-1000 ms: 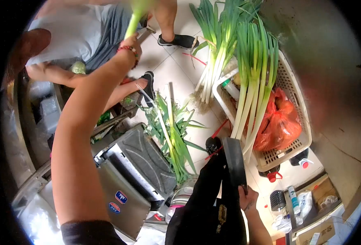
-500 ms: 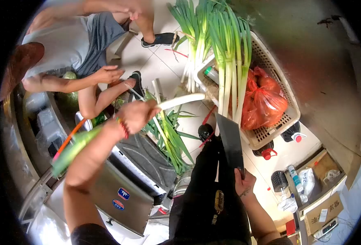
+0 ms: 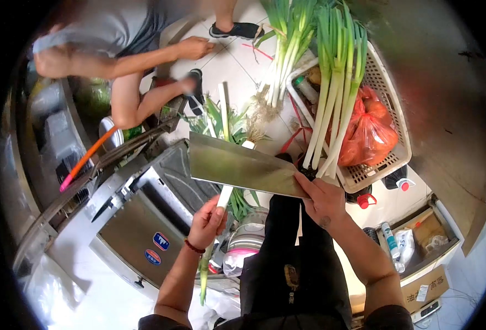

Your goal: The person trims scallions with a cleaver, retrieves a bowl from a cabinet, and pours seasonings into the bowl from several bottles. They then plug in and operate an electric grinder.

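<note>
My left hand [image 3: 204, 226] is closed around the white stalk of a leek [image 3: 226, 196], whose green end hangs down past my wrist. In my right hand [image 3: 326, 199] is a cleaver [image 3: 243, 166], gripped by its handle. The broad blade points left and lies across the leek, hiding part of the stalk. White and rooty ends show just beyond the blade's upper edge. Whether the blade touches the stalk I cannot tell.
To the right, a plastic basket [image 3: 403, 154] bears long leeks [image 3: 331, 93] and a red bag [image 3: 370, 132]. More leeks [image 3: 287, 58] lie on the floor. Another person's hand [image 3: 195, 48] is at upper left. A steel-fronted cabinet [image 3: 135, 236] stands at lower left.
My left hand has come down and right with the leek, which now points upward. The cleaver has swung from beside my leg to across the stalk. The other person's arm has moved.
</note>
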`<action>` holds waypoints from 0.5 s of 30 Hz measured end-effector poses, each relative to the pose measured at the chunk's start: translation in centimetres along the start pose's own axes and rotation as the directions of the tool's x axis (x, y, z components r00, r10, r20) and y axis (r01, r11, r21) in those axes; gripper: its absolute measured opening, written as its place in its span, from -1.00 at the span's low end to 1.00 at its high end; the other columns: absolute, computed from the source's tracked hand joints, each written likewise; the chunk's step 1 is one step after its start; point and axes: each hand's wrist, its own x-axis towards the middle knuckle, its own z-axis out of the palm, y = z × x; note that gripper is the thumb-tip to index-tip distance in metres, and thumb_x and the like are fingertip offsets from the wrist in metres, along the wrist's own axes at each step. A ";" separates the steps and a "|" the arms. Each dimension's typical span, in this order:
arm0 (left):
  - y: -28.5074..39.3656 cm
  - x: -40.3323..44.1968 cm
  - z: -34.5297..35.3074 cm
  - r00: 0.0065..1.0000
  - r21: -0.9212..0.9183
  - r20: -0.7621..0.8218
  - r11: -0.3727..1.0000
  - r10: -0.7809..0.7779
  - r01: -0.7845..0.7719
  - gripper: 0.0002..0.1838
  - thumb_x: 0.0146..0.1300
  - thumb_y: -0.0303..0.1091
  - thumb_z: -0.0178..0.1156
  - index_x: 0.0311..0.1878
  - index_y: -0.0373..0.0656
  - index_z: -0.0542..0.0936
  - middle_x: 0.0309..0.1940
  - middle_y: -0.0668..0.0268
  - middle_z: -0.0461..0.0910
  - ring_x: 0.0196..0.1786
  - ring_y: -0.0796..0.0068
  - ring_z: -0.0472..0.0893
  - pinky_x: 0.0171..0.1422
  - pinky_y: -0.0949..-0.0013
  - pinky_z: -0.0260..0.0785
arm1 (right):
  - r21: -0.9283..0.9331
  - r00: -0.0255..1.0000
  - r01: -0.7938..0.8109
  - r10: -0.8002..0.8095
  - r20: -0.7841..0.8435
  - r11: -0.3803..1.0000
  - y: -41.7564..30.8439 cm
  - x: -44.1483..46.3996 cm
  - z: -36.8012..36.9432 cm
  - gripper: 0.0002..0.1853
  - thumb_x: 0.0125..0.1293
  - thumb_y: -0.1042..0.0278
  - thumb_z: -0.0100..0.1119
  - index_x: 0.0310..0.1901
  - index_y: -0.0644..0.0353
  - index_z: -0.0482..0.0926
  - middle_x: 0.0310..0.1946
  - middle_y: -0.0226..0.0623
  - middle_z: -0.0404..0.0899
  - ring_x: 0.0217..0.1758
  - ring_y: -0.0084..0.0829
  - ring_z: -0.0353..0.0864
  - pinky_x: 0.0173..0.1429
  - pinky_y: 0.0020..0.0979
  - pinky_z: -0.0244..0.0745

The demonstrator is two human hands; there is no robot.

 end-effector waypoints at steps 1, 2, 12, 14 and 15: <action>-0.3 -0.5 0.1 1.000 -0.031 -0.024 1.000 0.005 -0.006 -0.54 0.45 -0.26 -0.08 0.33 -0.24 0.25 -0.60 0.52 0.28 -0.63 0.75 0.23 -0.58 0.62 0.07 | 0.001 1.000 0.014 -0.014 0.007 1.000 -0.4 0.3 0.4 -0.37 -0.10 0.42 0.24 0.15 0.00 0.45 -0.53 -0.40 0.36 -0.54 -0.35 0.47 -0.49 -0.33 0.43; -0.8 -0.9 0.1 0.999 -0.062 -0.048 0.998 0.012 -0.015 -0.54 0.45 -0.26 -0.08 0.33 -0.25 0.25 -0.61 0.52 0.27 -0.64 0.75 0.22 -0.59 0.62 0.06 | 0.000 1.000 0.028 -0.028 0.013 1.000 -0.7 0.6 0.7 -0.38 -0.09 0.42 0.23 0.15 0.00 0.45 -0.53 -0.40 0.37 -0.53 -0.35 0.48 -0.49 -0.33 0.43; -5.2 -3.1 -3.5 0.991 -0.239 -0.122 0.967 0.056 -0.085 -0.56 0.43 -0.30 -0.05 0.32 -0.20 0.27 -0.60 0.49 0.28 -0.63 0.74 0.21 -0.58 0.63 0.04 | 0.185 0.901 -0.290 0.202 0.384 0.939 -0.5 2.8 4.1 -0.70 0.35 0.15 -0.07 0.04 -0.03 0.52 -0.29 -0.08 0.60 -0.21 -0.02 0.58 -0.17 -0.09 0.49; -6.6 -3.0 -4.2 0.985 -0.344 -0.172 0.938 -0.016 -0.044 -0.57 0.42 -0.31 -0.03 0.31 -0.18 0.29 -0.60 0.48 0.30 -0.63 0.75 0.21 -0.59 0.62 0.05 | -0.031 0.881 -0.218 0.211 0.424 0.975 3.7 0.8 6.3 -0.76 0.31 0.18 0.01 -0.18 0.14 0.58 -0.39 -0.04 0.59 -0.28 0.00 0.58 -0.22 -0.11 0.49; -6.3 -3.4 -4.8 0.977 -0.313 -0.208 0.950 -0.053 -0.015 -0.57 0.42 -0.30 -0.04 0.30 -0.19 0.30 -0.59 0.47 0.31 -0.64 0.74 0.21 -0.59 0.61 0.05 | -0.178 0.866 -0.140 0.208 0.454 0.974 5.8 -1.0 6.7 -0.80 0.26 0.24 0.10 -0.27 0.19 0.56 -0.43 -0.03 0.57 -0.34 -0.01 0.57 -0.29 -0.12 0.48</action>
